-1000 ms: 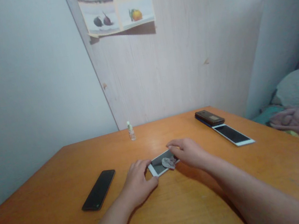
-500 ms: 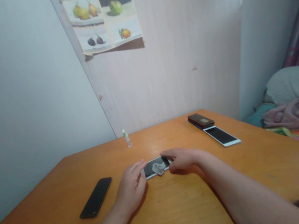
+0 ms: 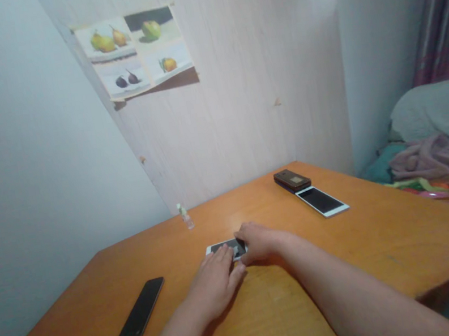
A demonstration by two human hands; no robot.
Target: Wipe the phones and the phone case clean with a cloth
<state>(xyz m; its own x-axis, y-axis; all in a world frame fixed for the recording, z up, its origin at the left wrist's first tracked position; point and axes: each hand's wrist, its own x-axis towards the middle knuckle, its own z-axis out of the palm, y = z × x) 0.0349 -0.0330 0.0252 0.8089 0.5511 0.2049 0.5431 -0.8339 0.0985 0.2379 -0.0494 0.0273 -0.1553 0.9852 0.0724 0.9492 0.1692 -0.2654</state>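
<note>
A white-framed smartphone with a dark screen lies flat on the table in front of me. My right hand holds its right end, thumb at the near edge and fingers at the far edge. Across the phone's left part lies my left hand, fingers stretched out over the screen and thumb apart, its tip close to my right thumb. Only a bit of a crumpled grey cloth or wipe shows beside the left fingertips; the rest is hidden under them.
To the left lies a black phone. A small clear bottle stands toward the back. At the right rear, a white phone lies beside a stack of dark phones. Bedding is heaped beyond the table's right side.
My left hand has moved right from the phone's left edge onto the screen, covering most of the grey cloth. My right hand still holds the right end. The camera view has shifted slightly.
</note>
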